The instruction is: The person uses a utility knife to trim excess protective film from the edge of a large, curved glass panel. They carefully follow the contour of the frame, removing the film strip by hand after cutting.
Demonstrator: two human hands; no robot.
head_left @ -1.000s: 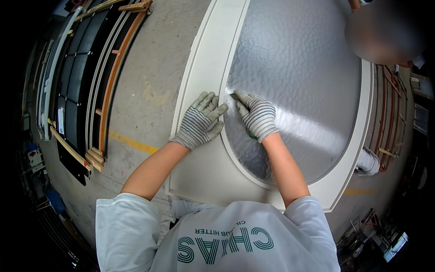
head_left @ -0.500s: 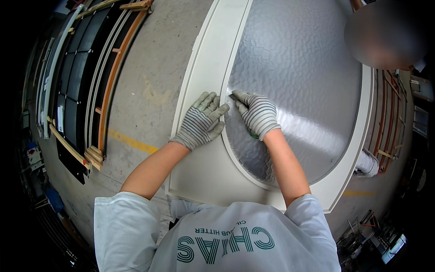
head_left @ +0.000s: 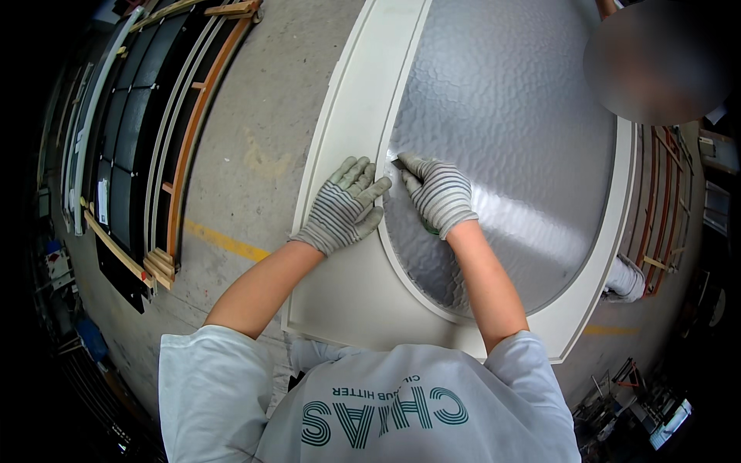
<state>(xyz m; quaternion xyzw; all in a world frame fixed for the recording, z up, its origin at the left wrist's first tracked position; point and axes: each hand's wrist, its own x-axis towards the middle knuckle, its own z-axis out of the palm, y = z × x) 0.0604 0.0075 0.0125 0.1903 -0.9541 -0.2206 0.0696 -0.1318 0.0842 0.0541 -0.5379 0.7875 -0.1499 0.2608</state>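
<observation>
A cream-white door-like panel (head_left: 347, 289) lies in front of me, with a large rounded pane of rippled grey glass (head_left: 509, 116) set in it. My left hand (head_left: 341, 207), in a grey striped work glove, rests palm down on the panel's left border, fingers stretched toward the pane's edge. Over the glass, my right hand (head_left: 441, 194) in a matching glove is closed around a small tool with a dark flat blade (head_left: 398, 163). The blade's tip points at the seam between glass and border. Most of the tool is hidden in the glove.
Another person (head_left: 656, 62) leans over the far right side of the panel. On the left stands a rack (head_left: 197, 116) with dark framed panels and wooden bars. Orange-red metal bars (head_left: 656, 201) stand beyond the panel's right edge. A yellow line (head_left: 224, 239) crosses the concrete floor.
My right hand and the blade have shifted very slightly; my left hand stays in place. The other person's head has moved a little lower.
</observation>
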